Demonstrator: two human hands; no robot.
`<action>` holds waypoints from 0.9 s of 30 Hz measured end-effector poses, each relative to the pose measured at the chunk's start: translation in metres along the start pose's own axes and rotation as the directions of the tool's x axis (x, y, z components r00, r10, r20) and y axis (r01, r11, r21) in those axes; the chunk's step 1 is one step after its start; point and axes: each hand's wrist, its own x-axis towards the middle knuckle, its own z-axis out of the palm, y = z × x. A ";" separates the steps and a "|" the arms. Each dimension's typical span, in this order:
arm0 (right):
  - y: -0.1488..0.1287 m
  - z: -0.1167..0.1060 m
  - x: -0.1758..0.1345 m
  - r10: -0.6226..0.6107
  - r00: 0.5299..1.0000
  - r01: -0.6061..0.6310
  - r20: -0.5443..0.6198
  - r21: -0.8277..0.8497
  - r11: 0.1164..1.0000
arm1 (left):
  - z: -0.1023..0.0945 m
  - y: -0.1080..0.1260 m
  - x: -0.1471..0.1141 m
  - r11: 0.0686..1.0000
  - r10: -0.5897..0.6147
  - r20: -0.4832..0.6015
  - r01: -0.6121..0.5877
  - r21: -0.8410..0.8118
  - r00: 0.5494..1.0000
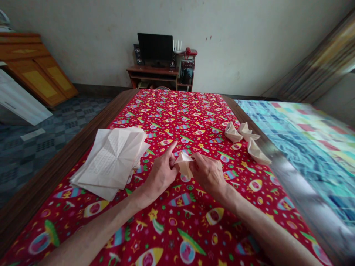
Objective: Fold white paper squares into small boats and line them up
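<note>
Between my two hands is a small folded piece of white paper [184,164], held just above the red patterned cloth. My left hand [163,168] pinches its left side, with the index finger stretched out past it. On the other side, my right hand [209,170] grips the paper's right edge with thumb and fingers. Left of my hands lies a stack of creased paper sheets [113,159], the top one showing fold lines and faint print. Three folded paper boats [233,132] sit to the right, near the table's edge.
A red cloth [183,111] with rockets and stars covers the wooden table [111,114]. Beyond its far end stands a desk [152,70] with a monitor [155,48], speakers and a red telephone [190,51]. A bed [299,140] adjoins the right side; a wooden cabinet [39,70] stands left.
</note>
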 end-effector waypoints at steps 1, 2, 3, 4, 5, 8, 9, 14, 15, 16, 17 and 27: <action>0.001 0.000 0.000 0.014 1.000 -0.014 0.019 0.003 1.000 | 0.000 0.000 0.001 1.000 0.008 0.009 -0.008 0.000 1.000; 0.001 0.001 0.000 0.018 0.999 -0.019 0.040 0.008 1.000 | 0.000 0.000 0.001 1.000 0.012 0.023 -0.012 0.000 1.000; 0.001 0.001 -0.001 0.014 0.998 -0.015 0.067 0.015 1.000 | 0.000 0.001 0.001 1.000 0.014 0.037 -0.014 0.000 0.999; 0.001 0.001 -0.001 0.007 0.995 -0.010 0.095 0.024 1.000 | 0.000 0.001 0.000 1.000 0.015 0.050 -0.015 -0.001 0.999; 0.002 0.001 -0.002 0.002 0.992 -0.006 0.128 0.034 0.999 | 0.000 0.002 0.000 1.000 0.016 0.062 -0.016 -0.003 0.998; 0.004 0.000 -0.003 0.026 0.976 -0.043 0.215 0.075 0.996 | 0.000 -0.001 0.000 1.000 0.026 0.075 -0.026 0.002 0.997; 0.005 -0.001 -0.003 0.035 0.971 -0.059 0.236 0.095 0.994 | 0.000 -0.003 0.000 0.999 0.033 0.072 -0.034 0.009 0.997; 0.007 -0.006 -0.001 0.032 0.968 -0.103 0.247 0.278 0.955 | -0.001 -0.009 0.003 0.993 0.116 0.030 -0.117 0.030 0.993; 0.007 -0.007 -0.001 0.033 0.973 -0.111 0.228 0.340 0.934 | -0.001 -0.008 0.004 0.991 0.129 0.022 -0.129 0.016 0.991; 0.006 -0.007 -0.001 0.036 0.977 -0.119 0.209 0.404 0.907 | -0.002 -0.006 0.004 0.991 0.131 0.017 -0.131 -0.005 0.991; 0.006 -0.007 0.000 0.043 0.981 -0.127 0.189 0.462 0.878 | -0.003 -0.003 0.004 0.993 0.117 0.024 -0.116 -0.036 0.993; 0.009 -0.007 0.000 0.061 0.973 -0.173 0.224 0.528 0.831 | -0.001 -0.009 0.003 0.929 -0.112 0.255 0.193 -0.316 0.960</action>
